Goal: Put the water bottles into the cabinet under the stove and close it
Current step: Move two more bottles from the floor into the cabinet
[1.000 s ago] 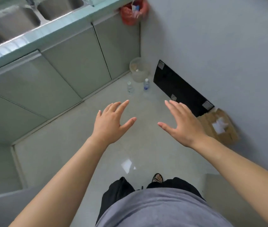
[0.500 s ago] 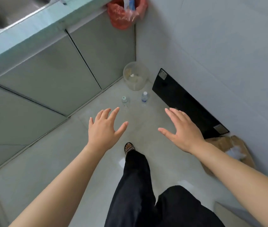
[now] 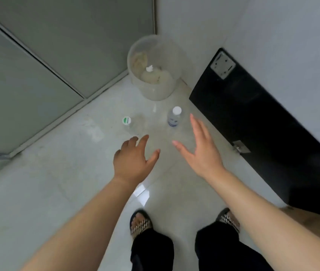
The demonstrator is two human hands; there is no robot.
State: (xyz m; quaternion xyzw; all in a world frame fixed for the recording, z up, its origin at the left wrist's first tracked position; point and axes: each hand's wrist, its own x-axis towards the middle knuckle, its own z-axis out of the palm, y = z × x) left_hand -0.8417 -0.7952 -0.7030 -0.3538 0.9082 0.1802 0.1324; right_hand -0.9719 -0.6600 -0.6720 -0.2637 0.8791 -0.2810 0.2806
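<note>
Two clear water bottles stand upright on the pale floor. One bottle (image 3: 127,123) has a green-and-white cap and stands on the left. The other bottle (image 3: 174,118) has a white cap and a blue label and stands on the right. My left hand (image 3: 135,159) hovers open just below the left bottle, not touching it. My right hand (image 3: 200,149) is open with fingers spread, right beside the white-capped bottle. The grey cabinet doors (image 3: 47,61) along the left are closed.
A translucent plastic bucket (image 3: 155,90) with some contents stands in the corner behind the bottles. A black panel (image 3: 262,124) leans on the right wall. My sandalled feet (image 3: 141,223) are at the bottom of the view. A cardboard piece (image 3: 315,222) lies at right.
I have stepped closer to the corner and bent down. Both open hands have moved forward and down toward the two bottles. The sink and red bag have left the view.
</note>
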